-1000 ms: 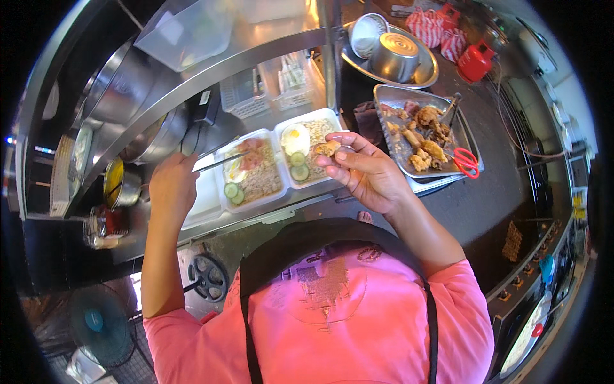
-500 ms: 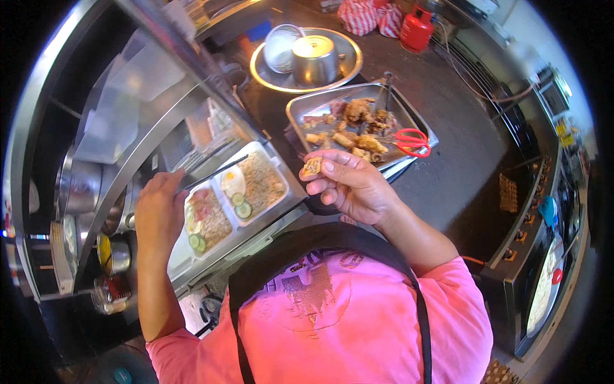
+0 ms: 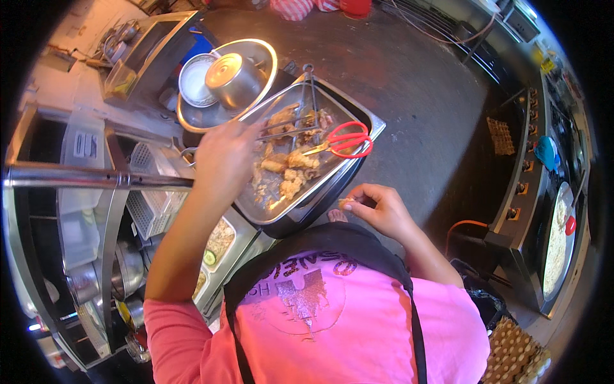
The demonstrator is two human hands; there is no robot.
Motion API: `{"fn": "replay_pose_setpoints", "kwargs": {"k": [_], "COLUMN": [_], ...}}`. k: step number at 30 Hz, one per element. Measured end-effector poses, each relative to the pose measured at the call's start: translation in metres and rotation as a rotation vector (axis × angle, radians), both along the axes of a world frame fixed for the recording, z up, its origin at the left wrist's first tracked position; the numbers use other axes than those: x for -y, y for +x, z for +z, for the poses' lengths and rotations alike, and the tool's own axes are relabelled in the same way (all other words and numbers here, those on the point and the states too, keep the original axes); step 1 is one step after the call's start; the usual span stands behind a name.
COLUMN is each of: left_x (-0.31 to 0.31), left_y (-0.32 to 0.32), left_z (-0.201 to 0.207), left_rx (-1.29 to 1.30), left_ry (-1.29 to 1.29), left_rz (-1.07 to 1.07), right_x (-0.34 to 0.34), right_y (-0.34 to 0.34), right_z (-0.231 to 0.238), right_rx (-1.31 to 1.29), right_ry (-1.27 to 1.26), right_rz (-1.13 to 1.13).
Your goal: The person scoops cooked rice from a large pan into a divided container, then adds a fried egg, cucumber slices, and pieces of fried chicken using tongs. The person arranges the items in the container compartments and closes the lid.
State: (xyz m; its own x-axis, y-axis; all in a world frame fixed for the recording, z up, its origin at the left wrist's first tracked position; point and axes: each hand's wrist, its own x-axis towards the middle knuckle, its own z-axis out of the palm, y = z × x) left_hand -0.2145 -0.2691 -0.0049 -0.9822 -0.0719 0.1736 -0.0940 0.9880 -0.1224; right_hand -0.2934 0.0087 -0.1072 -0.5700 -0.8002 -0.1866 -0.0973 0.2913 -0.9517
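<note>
My left hand (image 3: 229, 157) is closed round a pair of thin dark tongs (image 3: 276, 128), their tips reaching over the metal tray (image 3: 248, 202). In this tray lie pieces of fried food (image 3: 291, 182), with crumbs around them. Red-handled scissors (image 3: 350, 139) rest across the tray's right side, and a second metal pair of tongs (image 3: 311, 89) leans at its far corner. Near my apron, right of the tray, my right hand (image 3: 384, 210) pinches a small golden fried piece (image 3: 346, 203). Below my left forearm, partly hidden, is a food box with rice and cucumber (image 3: 210, 257).
Beyond the tray, a round metal basin (image 3: 272, 70) holds a metal pot (image 3: 233, 80) and a white-lined bowl (image 3: 197, 80). Racks with a white plastic basket (image 3: 150, 211) stand at left. A stove (image 3: 511, 224) with a wide pan (image 3: 559, 240) runs along the right.
My left hand has swung with the tongs from the food boxes to over the tray. My right hand has drawn back toward my body, still pinching the fried piece. The view has turned rightward.
</note>
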Motion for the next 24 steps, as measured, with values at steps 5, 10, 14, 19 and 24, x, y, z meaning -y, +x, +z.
{"fn": "replay_pose_setpoints", "kwargs": {"k": [5, 10, 14, 19, 24], "left_x": [-0.051, -0.08, -0.073, -0.047, -0.005], "left_y": [-0.087, -0.131, -0.149, -0.132, -0.067], "left_z": [-0.024, -0.045, -0.052, -0.027, 0.014], "left_rx": [0.38, 0.521, 0.547, 0.425, 0.04], "left_ry": [-0.188, -0.313, -0.243, -0.287, -0.181], "left_rz": [0.009, 0.073, 0.137, 0.198, 0.007], "right_x": [-0.025, -0.036, -0.043, -0.047, -0.035], "right_y": [-0.018, -0.027, -0.029, -0.03, -0.031], "right_z": [-0.021, -0.017, -0.02, -0.022, -0.023], "right_rx": [-0.098, -0.083, -0.136, -0.026, -0.067], "right_ry": [-0.1, -0.146, -0.18, -0.157, -0.144], "right_rz": [-0.166, -0.233, -0.253, -0.309, -0.296]}}
